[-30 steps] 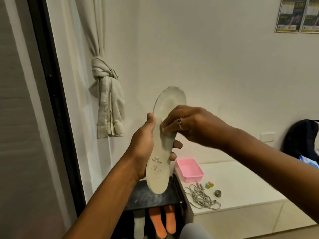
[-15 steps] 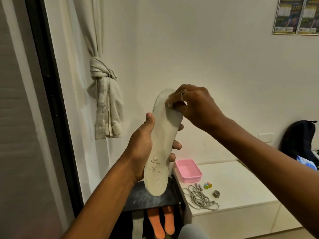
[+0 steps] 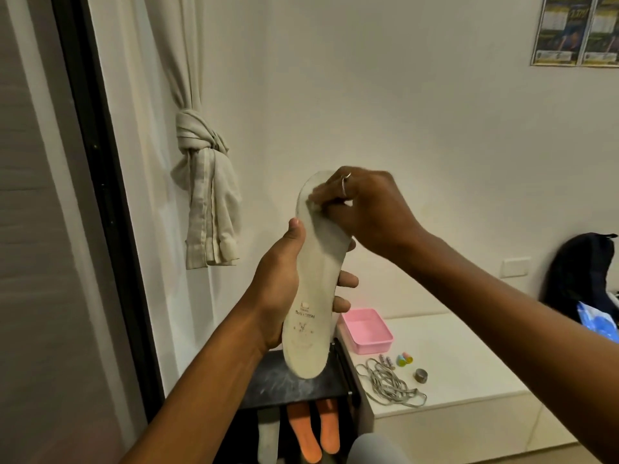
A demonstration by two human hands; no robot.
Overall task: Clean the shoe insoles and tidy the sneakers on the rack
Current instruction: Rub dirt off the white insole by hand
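Currently held: insole [image 3: 313, 316], light, bendy
Left hand [image 3: 278, 289]: wraps midsection, best hold
Right hand [image 3: 365, 209]: pinches pale wad [image 3: 315, 205] against toe end

A single wide-angle camera on the person's head gives the only view. It faces forward and a little down, toward a white wall [image 3: 402, 128] and a knotted curtain [image 3: 207, 182]. Both forearms enter from the bottom edge, so the left hand [image 3: 278, 283] and right hand [image 3: 365, 209] sit close to the lens at mid-frame. The dark rack [image 3: 288, 386] lies below them and the white bench [image 3: 469, 346] farther off at lower right (the door frame [image 3: 97, 195] at left leans with the lens).
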